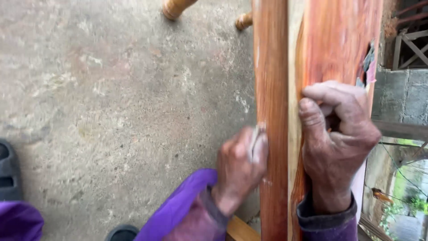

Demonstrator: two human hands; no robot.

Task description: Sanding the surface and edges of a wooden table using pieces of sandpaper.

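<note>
Both hands on the upright wooden post [271, 89] – left hand [240, 167] left of right hand [336, 143]

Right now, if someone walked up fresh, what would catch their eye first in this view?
Probably the reddish wooden post running top to bottom right of centre, with the left hand pressing a small grey piece, likely sandpaper, against its edge. Beside it, the right hand grips the glossy orange-red board. The stained concrete floor fills the left.

Looks like an outdoor woodworking yard: rough concrete floor [111, 98], reddish timber post [271, 89] at 12 o'clock, block wall [401, 96] and greenery [414, 203] around 3–4 o'clock.
</note>
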